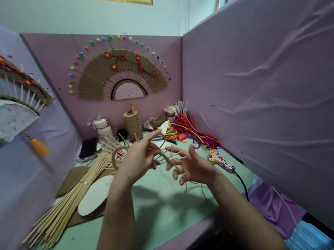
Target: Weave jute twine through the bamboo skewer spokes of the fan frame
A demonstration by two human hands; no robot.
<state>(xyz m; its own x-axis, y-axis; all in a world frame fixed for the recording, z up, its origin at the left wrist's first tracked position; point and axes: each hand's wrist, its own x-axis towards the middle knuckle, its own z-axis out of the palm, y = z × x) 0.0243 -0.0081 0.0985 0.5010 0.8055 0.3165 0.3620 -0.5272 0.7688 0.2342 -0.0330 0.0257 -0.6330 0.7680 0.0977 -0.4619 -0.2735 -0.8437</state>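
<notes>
My left hand (pixel 139 159) is raised over the green table (pixel 160 215), its fingers pinched on a small fan frame of thin wooden sticks wound with jute twine (pixel 117 149). My right hand (pixel 190 166) is just to its right, palm up with fingers curled, a strand of jute twine (pixel 189 187) running through them and looping down to the table. The two hands almost touch at the sticks between them.
A bundle of long bamboo sticks (pixel 69 198) and a white oval card (pixel 95 194) lie at the left. A twine spool (pixel 132 123), a jar (pixel 102 126), coloured pipe cleaners (pixel 191 128) and a glue gun (pixel 220 161) stand behind. Finished fans (pixel 120 72) hang on purple partition walls.
</notes>
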